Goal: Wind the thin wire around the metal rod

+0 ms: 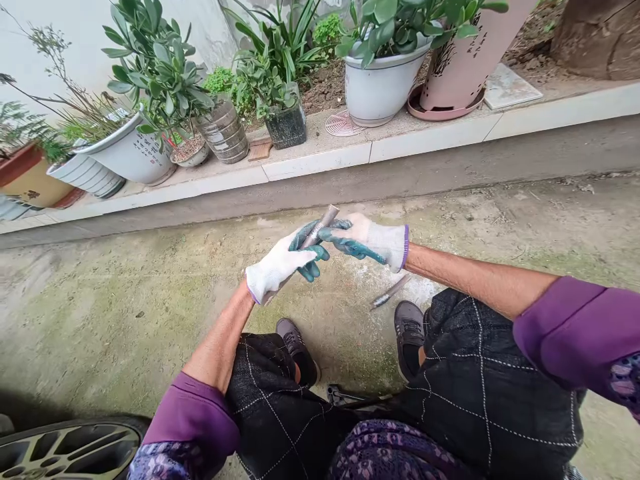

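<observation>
Both my hands wear white gloves with green coated palms and purple cuffs. My left hand (293, 259) is closed around a short grey metal pipe (320, 228), which points up and to the right out of the grip. My right hand (361, 239) is held palm down from the right, its fingers stretched toward the pipe and the fingertips against its side. A second pipe (391, 292) with a shiny, rough-looking end lies on the ground between my feet, beside a whitish patch. The lower end of the held pipe is mostly hidden by the left glove.
Ahead runs a low tiled ledge (320, 164) with potted plants, including a white pot (383, 90) and a pink pot (455, 63). A wheel (75, 450) lies at lower left. My shoes (411, 330) stand either side of the whitish concrete patch.
</observation>
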Action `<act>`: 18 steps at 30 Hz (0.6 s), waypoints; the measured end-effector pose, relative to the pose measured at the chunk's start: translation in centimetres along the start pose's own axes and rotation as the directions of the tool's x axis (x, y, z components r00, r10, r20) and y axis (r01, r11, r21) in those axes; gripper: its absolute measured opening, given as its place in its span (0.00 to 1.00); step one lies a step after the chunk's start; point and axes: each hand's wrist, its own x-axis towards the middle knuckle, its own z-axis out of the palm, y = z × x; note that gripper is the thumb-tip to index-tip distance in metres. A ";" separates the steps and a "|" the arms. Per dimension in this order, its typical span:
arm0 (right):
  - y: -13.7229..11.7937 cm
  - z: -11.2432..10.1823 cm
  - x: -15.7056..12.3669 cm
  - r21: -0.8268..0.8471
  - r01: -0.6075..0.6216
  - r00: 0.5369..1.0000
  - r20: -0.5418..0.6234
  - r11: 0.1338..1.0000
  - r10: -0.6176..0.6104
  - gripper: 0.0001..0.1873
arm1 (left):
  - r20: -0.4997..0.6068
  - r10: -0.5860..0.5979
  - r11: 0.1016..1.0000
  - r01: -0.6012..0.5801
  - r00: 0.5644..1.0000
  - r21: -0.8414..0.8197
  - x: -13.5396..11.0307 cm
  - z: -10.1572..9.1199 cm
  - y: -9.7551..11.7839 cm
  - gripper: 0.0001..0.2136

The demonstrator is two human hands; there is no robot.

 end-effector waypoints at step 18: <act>-2.3 -0.5 -3.2 -0.923 0.184 0.974 0.126 0.337 -0.186 0.16 | -0.257 -0.004 0.315 0.245 0.967 0.917 2.2 0.2 -2.2 0.14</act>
